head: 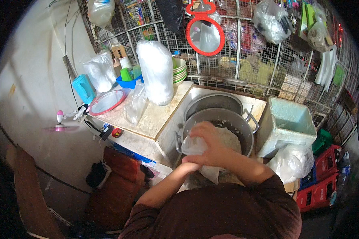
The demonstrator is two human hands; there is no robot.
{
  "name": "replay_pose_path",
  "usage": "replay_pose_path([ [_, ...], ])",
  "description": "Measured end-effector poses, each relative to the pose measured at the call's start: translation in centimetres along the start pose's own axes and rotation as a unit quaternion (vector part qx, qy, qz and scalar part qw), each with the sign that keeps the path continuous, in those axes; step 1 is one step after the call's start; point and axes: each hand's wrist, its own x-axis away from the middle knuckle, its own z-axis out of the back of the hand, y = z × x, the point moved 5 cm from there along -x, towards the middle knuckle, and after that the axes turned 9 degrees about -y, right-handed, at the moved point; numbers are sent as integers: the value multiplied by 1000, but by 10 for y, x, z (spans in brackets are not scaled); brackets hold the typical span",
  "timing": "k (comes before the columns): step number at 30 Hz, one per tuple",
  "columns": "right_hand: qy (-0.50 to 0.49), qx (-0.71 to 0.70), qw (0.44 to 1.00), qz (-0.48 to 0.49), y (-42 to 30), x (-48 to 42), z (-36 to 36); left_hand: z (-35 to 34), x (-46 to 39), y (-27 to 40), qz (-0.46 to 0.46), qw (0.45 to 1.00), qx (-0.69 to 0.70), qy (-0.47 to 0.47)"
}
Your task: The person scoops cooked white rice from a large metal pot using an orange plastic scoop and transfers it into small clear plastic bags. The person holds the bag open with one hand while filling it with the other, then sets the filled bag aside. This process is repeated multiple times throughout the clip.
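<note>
Over a large metal pot (247, 140), my right hand (211, 146) is curled around the top of a small clear plastic bag (194, 145). My left hand (192, 167) is below it at the near-left side of the bag, its wrist close to my right fingers; how its fingers lie is hidden. The bag seems to hold something pale, but blur hides what. Inside the pot a whitish mass (229, 139) lies at the right, with pale bits on the dark inner wall. Some pale sheet or bag (210, 174) hangs beneath my hands at the near rim.
A metal lid or basin (214, 103) leans behind the pot. To the right stand a styrofoam box (287, 131), a stuffed plastic bag (293, 162) and red crates (317, 191). The left counter (155, 119) holds a wrapped white stack (155, 73), a red-rimmed plate (107, 102) and bowls (179, 71).
</note>
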Motion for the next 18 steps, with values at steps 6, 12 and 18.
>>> replay_pose_path([
  [6, -157, 183, 941, 238, -25, 7, -13, 11, -7, 27, -55, 962, 266, -12],
  [12, -431, 179, 874, -136, 32, 30, 27, 48, -13, 63, -18, 970, 221, -95],
  [18, -443, 35, 884, -147, 57, 85, 50, 69, -10, 110, -120, 981, 10, -151],
])
